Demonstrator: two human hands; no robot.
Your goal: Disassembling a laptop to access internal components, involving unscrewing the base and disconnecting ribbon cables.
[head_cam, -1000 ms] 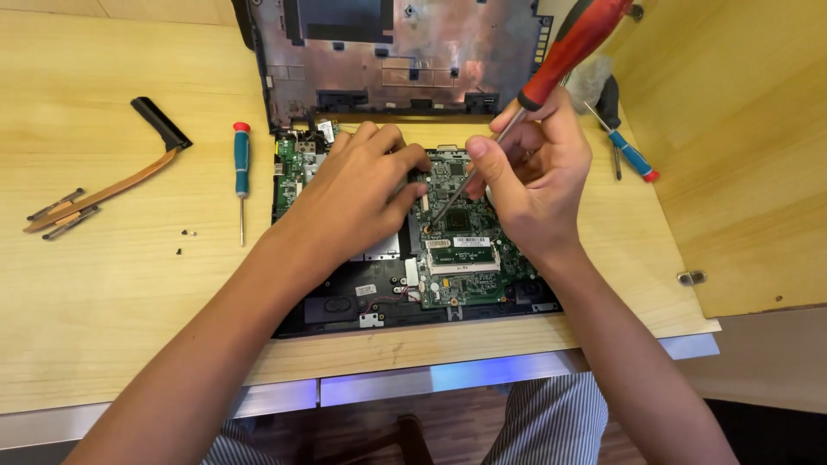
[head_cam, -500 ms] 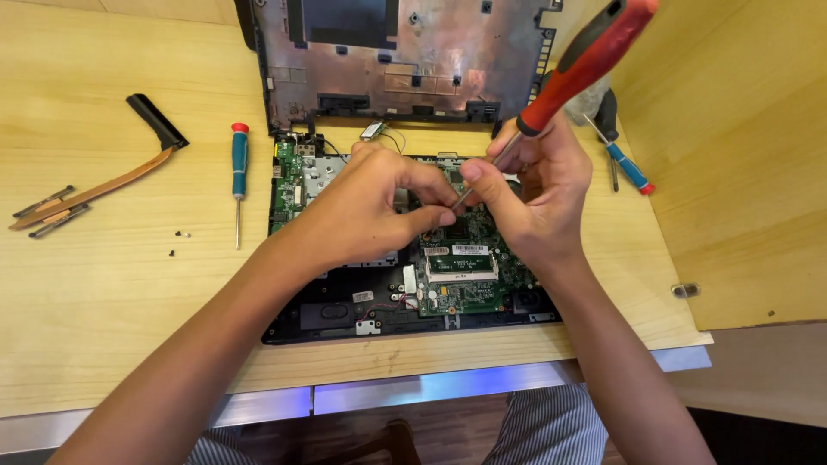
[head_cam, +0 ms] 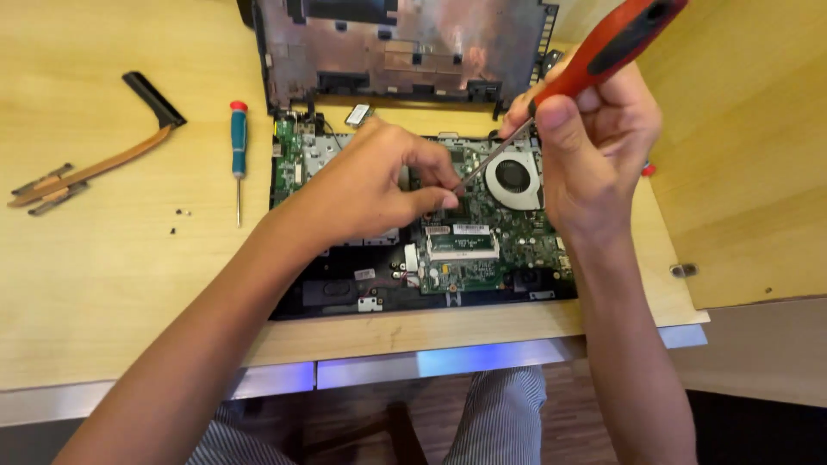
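Comparing with half a second ago, the right hand [head_cam: 594,146] has risen and drawn back, so the red-and-black-handled screwdriver [head_cam: 603,47] now slants more steeply and the round black cooling fan [head_cam: 514,176], covered before, shows beside it. The left hand [head_cam: 370,189] has stayed over the middle of the green circuit board [head_cam: 482,241], and the two hands, pressed together earlier, now stand a little apart.

That right hand is closed round the screwdriver's handle near its lower end, thumb on top, wrist bent, forearm coming up from the lower right. The thin metal shaft runs down and left to the left hand's fingertips [head_cam: 444,200]. The left hand is curled palm down, thumb and forefinger pinched narrowly at the shaft's tip; whether they grip anything small there I cannot tell.

The opened black laptop base [head_cam: 327,297] holding the board lies on the pale wooden table [head_cam: 103,258], its copper-toned inner cover panel [head_cam: 405,43] propped behind. Left of it lie a small teal-handled screwdriver with a red cap [head_cam: 239,142], a bent copper heat pipe with a black end [head_cam: 103,159] and a few tiny dark screws [head_cam: 178,215]
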